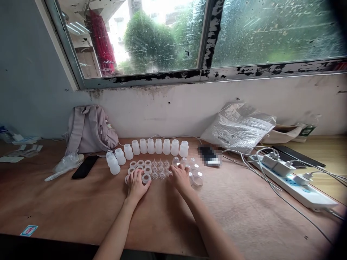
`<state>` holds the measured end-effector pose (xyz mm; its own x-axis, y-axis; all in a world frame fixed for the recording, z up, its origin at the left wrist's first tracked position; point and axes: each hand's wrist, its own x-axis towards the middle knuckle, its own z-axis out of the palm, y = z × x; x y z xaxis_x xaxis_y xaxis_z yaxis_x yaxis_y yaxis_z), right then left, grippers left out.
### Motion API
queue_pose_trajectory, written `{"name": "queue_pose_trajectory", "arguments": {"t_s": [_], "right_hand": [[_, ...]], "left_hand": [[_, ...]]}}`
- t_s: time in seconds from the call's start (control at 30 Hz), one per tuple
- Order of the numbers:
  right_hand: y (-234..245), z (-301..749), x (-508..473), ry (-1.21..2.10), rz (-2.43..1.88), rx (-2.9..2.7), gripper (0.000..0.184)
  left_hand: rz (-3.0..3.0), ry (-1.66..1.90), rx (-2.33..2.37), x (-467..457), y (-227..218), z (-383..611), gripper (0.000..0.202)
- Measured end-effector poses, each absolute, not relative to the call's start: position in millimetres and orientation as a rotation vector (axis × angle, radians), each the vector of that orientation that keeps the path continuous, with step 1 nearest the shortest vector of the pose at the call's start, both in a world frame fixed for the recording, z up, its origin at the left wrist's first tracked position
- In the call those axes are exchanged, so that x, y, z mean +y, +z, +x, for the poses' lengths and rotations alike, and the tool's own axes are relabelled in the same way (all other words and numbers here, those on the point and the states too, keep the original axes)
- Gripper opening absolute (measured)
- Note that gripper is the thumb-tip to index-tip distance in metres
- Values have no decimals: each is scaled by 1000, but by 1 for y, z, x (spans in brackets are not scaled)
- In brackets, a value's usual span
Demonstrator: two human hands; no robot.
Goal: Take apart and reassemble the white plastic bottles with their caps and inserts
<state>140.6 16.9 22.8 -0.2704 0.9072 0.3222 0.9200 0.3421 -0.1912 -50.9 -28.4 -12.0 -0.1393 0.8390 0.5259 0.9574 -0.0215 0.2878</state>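
Note:
My left hand (137,186) rests over a block of white plastic screw rings (140,163), its fingers spread. A ring (146,178) lies between its thumb and index finger, in line with the others. My right hand (180,177) is between rows of clear teat-shaped pieces (161,169) and a group of clear domed caps (197,178). Its fingers are bent and apart, and the hand hides part of both groups. A curved row of frosted white bottles (158,146), open at the top, stands behind these parts.
A black phone (85,167), plastic bag (68,161) and lilac backpack (90,128) are at left. To the right lie a blurred-out item (209,155), a silver padded bag (240,124) and a power strip (298,186) with trailing white cables. The window wall borders the table's back.

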Motion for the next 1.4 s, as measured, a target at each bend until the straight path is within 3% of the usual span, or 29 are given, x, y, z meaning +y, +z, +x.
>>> {"name": "queue_pose_trajectory", "arguments": {"t_s": [0.63, 0.97, 1.07, 1.27, 1.33, 1.4], "right_hand": [[9, 138, 23, -5, -1643, -2240, 13], [15, 136, 22, -124, -1430, -2088, 17], [18, 136, 21, -127, -1370, -2015, 17], [19, 135, 22, -88, -1322, -1930, 16], [19, 135, 21, -62, -1322, -1930, 16], [19, 135, 21, -41, -1322, -1931, 17]], "left_hand": [[-1859, -1151, -2000, -25, -11, -56, 31], [-1713, -1352, -1908, -21, -9, -65, 28], [-1471, -1444, -1863, -21, 3, -78, 39], [-1062, -1528, -1989, -7, 9, -141, 79], [-1052, -1559, -2151, -1, 2, -161, 81], [-1113, -1635, -2295, 0, -2, -174, 70]]}}
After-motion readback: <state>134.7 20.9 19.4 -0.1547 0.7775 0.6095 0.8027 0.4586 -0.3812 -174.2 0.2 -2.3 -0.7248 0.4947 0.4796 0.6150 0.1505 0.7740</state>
